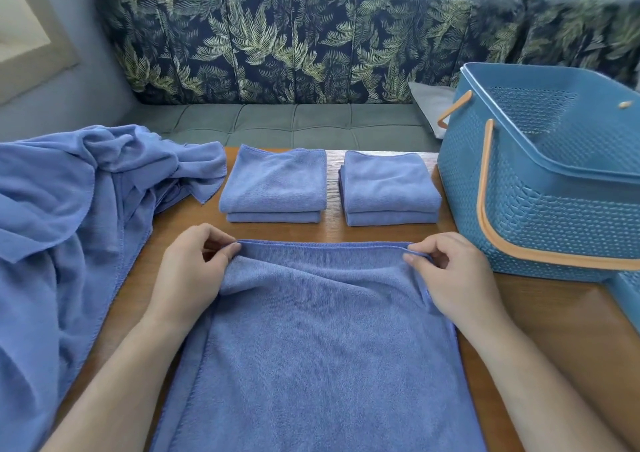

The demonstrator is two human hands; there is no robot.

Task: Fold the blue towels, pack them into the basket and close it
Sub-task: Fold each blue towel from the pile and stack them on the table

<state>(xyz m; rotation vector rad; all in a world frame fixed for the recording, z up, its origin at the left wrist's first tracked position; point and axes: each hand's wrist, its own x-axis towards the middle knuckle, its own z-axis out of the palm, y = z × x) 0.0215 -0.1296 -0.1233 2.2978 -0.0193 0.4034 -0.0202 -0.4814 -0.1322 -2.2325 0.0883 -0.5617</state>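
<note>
Wooden desk (540, 316) carries a flat blue towel (318, 340) whose near end runs out of view; the left hand (194, 271) and right hand (450, 278) pinch its far corners. Two folded stacks (275, 185) lie toward the far edge, an open basket (540, 188) sits cut off at the right edge, and heaped towels (69, 209) hide the left edge.

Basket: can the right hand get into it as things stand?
Probably yes. The basket stands open-topped at the table's right side, handles folded down, nothing between it and the right hand. But that hand's grip is now pinching the towel corner.
</note>
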